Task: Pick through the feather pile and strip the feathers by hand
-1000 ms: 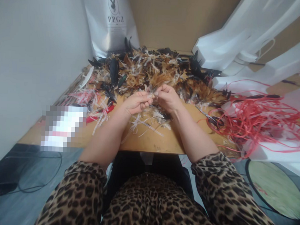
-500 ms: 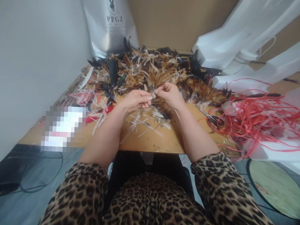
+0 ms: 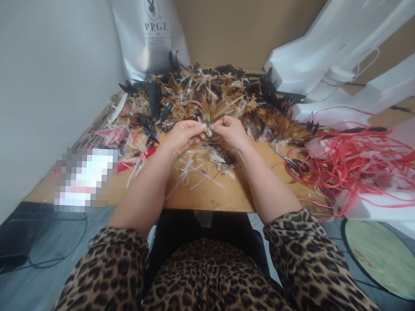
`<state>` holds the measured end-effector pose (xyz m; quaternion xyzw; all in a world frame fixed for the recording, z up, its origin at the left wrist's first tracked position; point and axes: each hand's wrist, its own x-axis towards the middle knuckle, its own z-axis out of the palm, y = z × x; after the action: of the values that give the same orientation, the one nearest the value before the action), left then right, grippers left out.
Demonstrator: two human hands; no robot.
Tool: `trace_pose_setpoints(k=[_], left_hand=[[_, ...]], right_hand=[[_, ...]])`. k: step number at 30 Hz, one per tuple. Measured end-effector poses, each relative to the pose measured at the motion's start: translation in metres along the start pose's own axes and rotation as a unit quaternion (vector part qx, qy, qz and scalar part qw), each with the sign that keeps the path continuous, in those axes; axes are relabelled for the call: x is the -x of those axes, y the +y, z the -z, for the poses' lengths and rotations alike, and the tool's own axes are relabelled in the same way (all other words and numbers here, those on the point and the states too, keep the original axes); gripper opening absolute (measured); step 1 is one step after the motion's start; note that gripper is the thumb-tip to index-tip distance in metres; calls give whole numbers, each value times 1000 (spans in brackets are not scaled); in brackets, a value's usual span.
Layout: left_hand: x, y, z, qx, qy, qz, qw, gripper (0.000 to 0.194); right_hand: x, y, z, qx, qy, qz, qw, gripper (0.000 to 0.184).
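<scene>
A small bunch of brown feathers [image 3: 214,109] fans upward between my two hands, its pale quill ends pointing toward me. My left hand [image 3: 186,135] pinches those ends between thumb and fingertips. From the other side my right hand [image 3: 232,132] closes thumb and forefinger on the base of the same bunch. Just behind my fingers rises a large heap of loose brown, white and black feathers [image 3: 190,88]. Below my hands, on the wooden table [image 3: 205,196], lie pale feather scraps [image 3: 219,160] and thin whitish ribbon strips [image 3: 189,173].
Tangled red ribbon [image 3: 358,162] covers the right side, with scissors [image 3: 289,161] beside it. A blurred-out bright object [image 3: 86,177] lies at the left edge. Behind the heap stands a silver bag [image 3: 146,47]; white sheeting [image 3: 301,58] is at the back right.
Both hands have shifted very slightly to the left with the feather bunch, and its feathers are spread a little wider. The grip on the quill ends stays much the same.
</scene>
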<state>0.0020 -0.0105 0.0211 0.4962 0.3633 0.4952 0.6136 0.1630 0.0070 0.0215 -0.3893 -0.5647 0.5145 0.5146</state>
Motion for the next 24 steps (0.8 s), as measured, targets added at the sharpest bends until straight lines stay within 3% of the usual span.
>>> trace_pose_setpoints(k=[6, 15, 19, 24], left_hand=[[2, 0, -8, -19, 10, -83, 996, 20], [-1, -6, -2, -44, -15, -39, 998, 31], [-4, -10, 1, -62, -5, -14, 998, 32], [-9, -19, 6, -71, 31, 24, 997, 31]], right_hand=[[-2, 9, -4, -84, -6, -57, 995, 21], [-2, 14, -1, -168, -32, -133, 976, 22], [-4, 18, 2, -109, -38, -159, 981, 13], [-2, 15, 5, 106, -21, -128, 986, 9]])
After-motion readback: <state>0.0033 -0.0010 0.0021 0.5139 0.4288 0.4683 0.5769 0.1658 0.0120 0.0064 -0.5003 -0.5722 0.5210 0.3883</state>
